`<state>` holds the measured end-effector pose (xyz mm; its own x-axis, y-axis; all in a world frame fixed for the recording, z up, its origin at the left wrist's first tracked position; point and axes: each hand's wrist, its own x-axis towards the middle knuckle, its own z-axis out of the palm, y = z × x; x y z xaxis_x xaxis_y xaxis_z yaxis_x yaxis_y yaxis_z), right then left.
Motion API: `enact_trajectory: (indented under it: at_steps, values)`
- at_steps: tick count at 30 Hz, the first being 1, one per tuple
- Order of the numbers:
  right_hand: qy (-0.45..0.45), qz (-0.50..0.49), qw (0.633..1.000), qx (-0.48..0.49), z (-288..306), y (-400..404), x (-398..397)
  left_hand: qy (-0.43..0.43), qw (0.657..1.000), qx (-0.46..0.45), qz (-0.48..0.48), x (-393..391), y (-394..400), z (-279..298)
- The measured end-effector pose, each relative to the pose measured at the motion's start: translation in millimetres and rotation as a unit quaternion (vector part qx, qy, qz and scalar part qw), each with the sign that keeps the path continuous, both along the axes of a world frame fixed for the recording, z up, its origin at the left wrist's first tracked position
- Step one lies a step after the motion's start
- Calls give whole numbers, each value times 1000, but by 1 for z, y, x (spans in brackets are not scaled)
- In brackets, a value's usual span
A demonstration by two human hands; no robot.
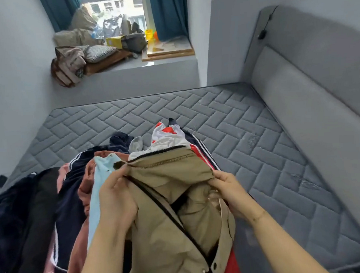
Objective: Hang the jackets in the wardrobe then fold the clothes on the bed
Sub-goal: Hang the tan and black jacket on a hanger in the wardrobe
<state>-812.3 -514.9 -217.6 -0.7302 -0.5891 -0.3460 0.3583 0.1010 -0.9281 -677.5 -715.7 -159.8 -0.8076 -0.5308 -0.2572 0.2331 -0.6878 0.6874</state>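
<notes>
Item: tan jacket (168, 200), lifted off the clothes pile (69, 196) at the near edge of the bed (259, 142).

Left hand (115, 201) and right hand (231, 192) each pinch a side of the jacket's top edge, fingers curled into the cloth, likely to spread it open for hanging. Left of the jacket: the pile, unfolded. Beyond the jacket: bare mattress, window ledge (149, 64).

Two bare arms with no sleeves showing — the left hand (117, 201) and the right hand (231, 193) wear no rings — and a thin band circles the right wrist
</notes>
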Motion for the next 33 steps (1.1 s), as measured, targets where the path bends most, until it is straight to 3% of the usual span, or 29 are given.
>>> enact_trajectory:
  at_steps: [3,7,9,12,16,19,27,33]
  values:
    - [-43,-91,992,-80,26,23,31,-69,982,-128,-120,6,17,-11]
    - [-35,-206,961,-181,59,41,89,-55,899,-315,-300,18,69,-14]
    - [-20,-260,942,-209,73,52,120,-33,864,-387,-320,25,93,-14]
    - [17,-349,910,-224,93,82,165,30,840,-429,-330,33,124,-8]
    - [87,-471,868,-131,118,138,231,103,796,-428,-415,59,185,15]
    - [133,-560,816,-56,136,194,298,128,778,-387,-478,90,237,38]
    - [165,-766,622,-17,148,306,514,173,696,-288,-634,208,384,81]
    - [167,-869,462,55,143,348,686,197,596,-236,-742,354,494,78]
